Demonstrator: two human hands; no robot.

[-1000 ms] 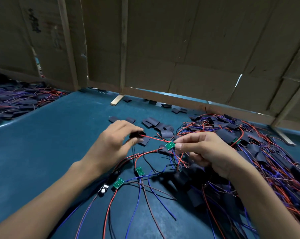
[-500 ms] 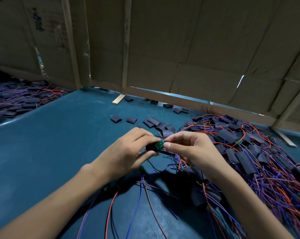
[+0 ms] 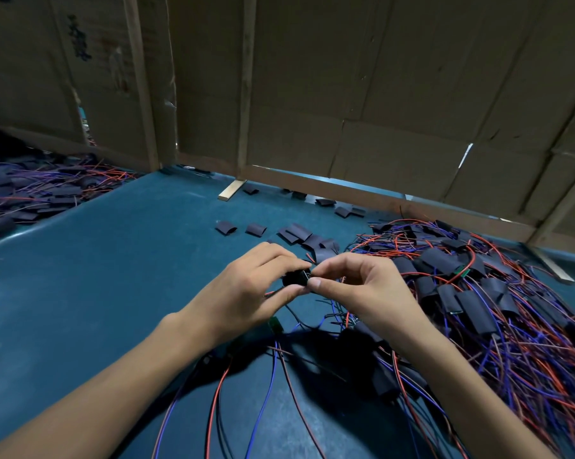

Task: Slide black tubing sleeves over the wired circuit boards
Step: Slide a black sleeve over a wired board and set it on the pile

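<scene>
Far left, at the counter's (image 3: 90,276) edge: a heap of sleeved boards (image 3: 31,193) with red and blue wires trailing out. Behind, a cardboard wall (image 3: 345,94) braced by wooden strips. Mid-counter, toward the back: loose black sleeves (image 3: 296,231) scattered flat, a few more lying near the wall.

Centre, just above the counter: left hand (image 3: 246,289) with fingers (image 3: 279,258) and thumb curled round a black tubing sleeve (image 3: 296,276), clamped on it. Touching it from the other side, right hand (image 3: 362,289), thumb and forefinger pinched together at the sleeve's open end (cannot tell whether on the board or its wires; the board itself is hidden inside). Below the hands: a bare green circuit board (image 3: 275,324) lying on the counter, partly in shadow, plus red, blue and black wires (image 3: 263,402) running toward the near edge.

Right: a large tangled pile (image 3: 478,293) of sleeved boards and wires, just beside the right wrist.
</scene>
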